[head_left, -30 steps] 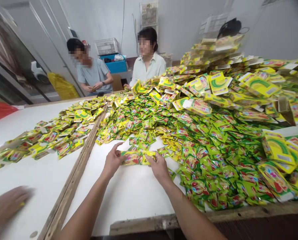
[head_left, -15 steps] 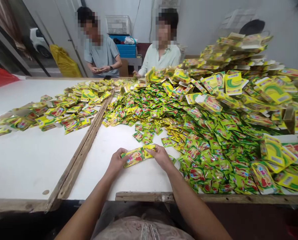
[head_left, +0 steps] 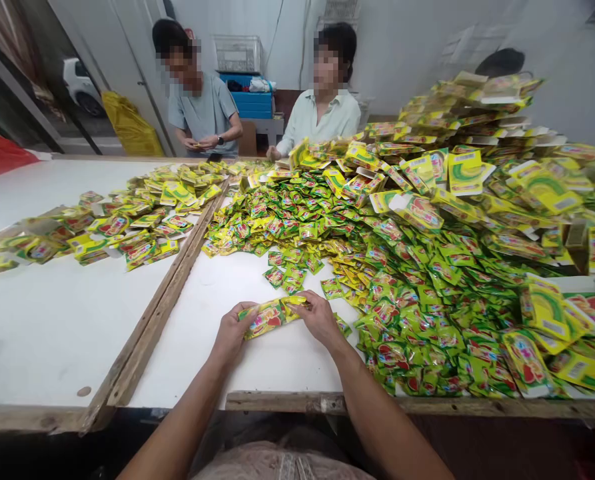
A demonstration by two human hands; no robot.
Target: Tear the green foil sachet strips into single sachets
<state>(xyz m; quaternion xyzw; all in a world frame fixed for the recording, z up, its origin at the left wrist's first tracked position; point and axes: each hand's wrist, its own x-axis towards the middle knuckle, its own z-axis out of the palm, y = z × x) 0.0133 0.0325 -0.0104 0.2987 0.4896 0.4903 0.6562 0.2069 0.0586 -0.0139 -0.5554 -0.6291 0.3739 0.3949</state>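
Note:
My left hand (head_left: pixel 230 329) is closed around one end of a small yellow-and-green printed carton (head_left: pixel 266 320), held just above the white table. At the carton's other end, my right hand (head_left: pixel 321 320) pinches a small yellow packet (head_left: pixel 295 301) against the opening. How far the packet sits inside is hidden. Several loose green packets (head_left: pixel 293 280) lie just beyond my hands. A large heap of green and yellow packets (head_left: pixel 402 313) rises beside my right forearm.
Cartons are piled high (head_left: pixel 467 173) at the right and back. Left of a wooden strip (head_left: pixel 170 287) lies another group of cartons (head_left: pixel 142 227). Across the table are two people, one in a blue shirt (head_left: pixel 202 110), one in pale green (head_left: pixel 322 120). A wooden edge (head_left: pixel 287 402) borders the front.
The yellow packet now shows less beyond the carton, and my right hand has shifted slightly left toward it. My left hand keeps its hold on the carton.

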